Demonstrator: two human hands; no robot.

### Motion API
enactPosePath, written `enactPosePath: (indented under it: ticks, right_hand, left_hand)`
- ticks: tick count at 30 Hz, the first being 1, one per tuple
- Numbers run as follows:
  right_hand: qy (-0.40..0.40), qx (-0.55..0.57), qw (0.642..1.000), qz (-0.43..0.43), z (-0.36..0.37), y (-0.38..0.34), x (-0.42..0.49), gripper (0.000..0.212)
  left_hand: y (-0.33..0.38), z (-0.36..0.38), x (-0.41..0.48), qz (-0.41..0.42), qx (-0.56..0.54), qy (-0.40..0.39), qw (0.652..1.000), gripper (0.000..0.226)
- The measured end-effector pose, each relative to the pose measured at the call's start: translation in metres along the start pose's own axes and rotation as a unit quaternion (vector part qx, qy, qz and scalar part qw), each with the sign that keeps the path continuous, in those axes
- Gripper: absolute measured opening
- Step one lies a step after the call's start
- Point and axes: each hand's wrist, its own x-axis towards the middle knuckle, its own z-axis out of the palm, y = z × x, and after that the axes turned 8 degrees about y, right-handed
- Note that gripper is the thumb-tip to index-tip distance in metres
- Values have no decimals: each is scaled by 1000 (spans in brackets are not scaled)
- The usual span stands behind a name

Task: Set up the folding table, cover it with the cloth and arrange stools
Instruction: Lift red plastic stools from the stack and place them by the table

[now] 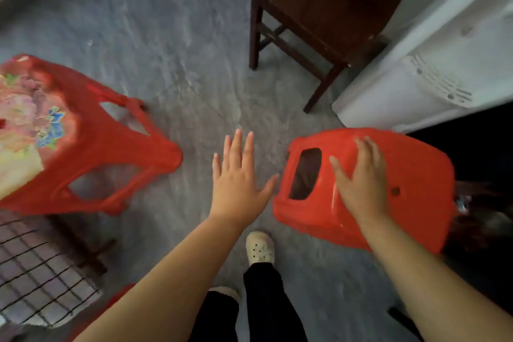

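Note:
A red plastic stool (410,203) with a rectangular slot in its top stands at my lower right. My right hand (361,180) lies flat on its seat, fingers spread over the top. My left hand (238,178) hovers open above the grey floor, just left of that stool, touching nothing. A second red plastic stool (111,153) with a flowered seat stands at the left. At the lower left, a checked cloth (39,272) hangs over the edge of the table.
A dark wooden chair (327,3) stands ahead on the right. A white appliance (433,64) sits behind the right stool. My feet, one in a white clog (260,248), are on the grey floor (166,36) between the two stools.

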Motion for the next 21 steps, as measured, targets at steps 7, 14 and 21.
enactPosePath:
  ticks: [7,14,21]
  right_hand:
    - [31,-54,986,154,-34,125,-6,68]
    - [9,-75,964,255,-50,199,-29,77]
    - [-11,-16,955,295,-45,226,-31,89]
  left_hand:
    - [84,77,19,85,27,-91,992,91]
    - [130,138,23,64,24,-156,985,88]
    - [143,174,21,-12,-10,-206,978,101]
